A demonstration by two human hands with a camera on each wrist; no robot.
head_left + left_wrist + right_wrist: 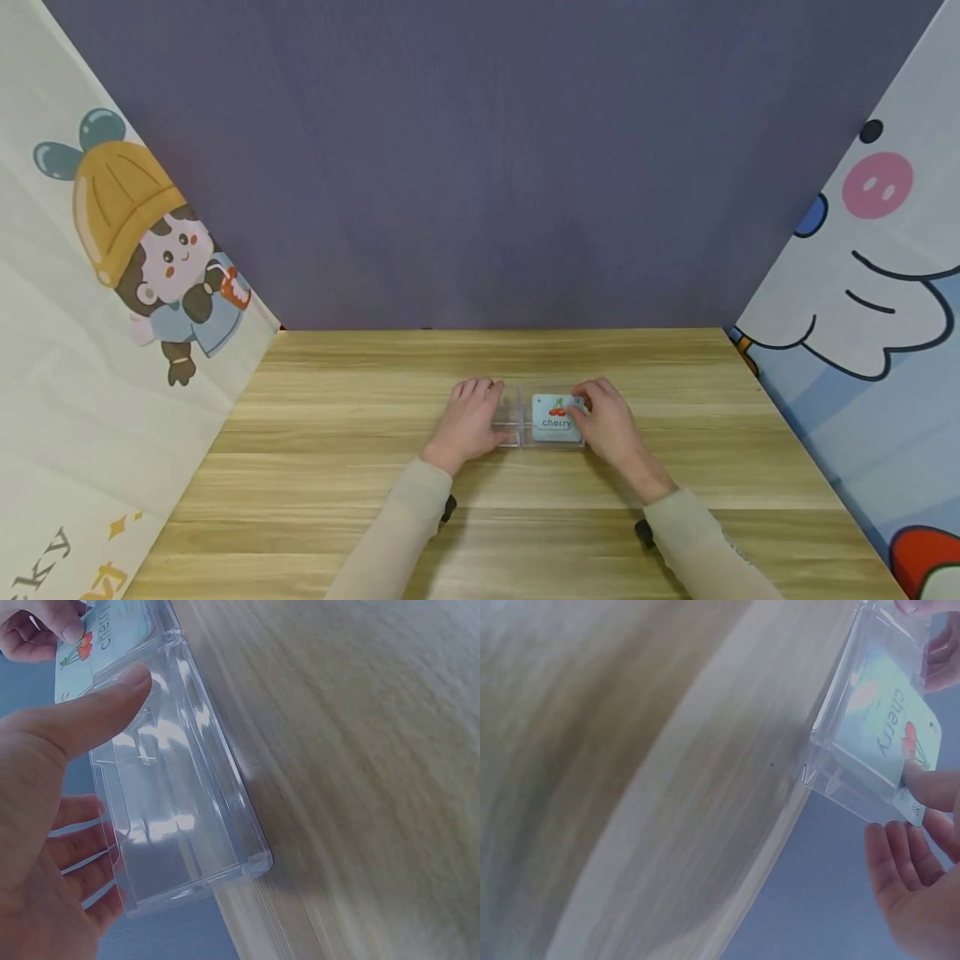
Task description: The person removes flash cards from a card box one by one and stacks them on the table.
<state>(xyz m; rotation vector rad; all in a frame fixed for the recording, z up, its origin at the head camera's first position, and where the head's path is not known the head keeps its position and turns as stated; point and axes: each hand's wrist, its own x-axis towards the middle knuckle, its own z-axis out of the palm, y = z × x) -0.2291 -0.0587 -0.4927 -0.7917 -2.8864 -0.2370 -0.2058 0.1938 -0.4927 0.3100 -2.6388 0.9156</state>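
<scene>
A clear plastic box with a divider sits on the table. Its right compartment holds a pale blue card with red cherries and the word "cherry" on it. My left hand grips the box's left part, thumb on the near side and fingers at the far side. In the left wrist view, the see-through left compartment shows no card. My right hand pinches the card by its right edge; the right wrist view shows the thumb on its printed face and the other fingers loosely bent beside the box.
The wood-grain table extends around the box on all sides. A dark grey-blue panel stands along the back edge. Cartoon-printed sheets flank the table at left and right.
</scene>
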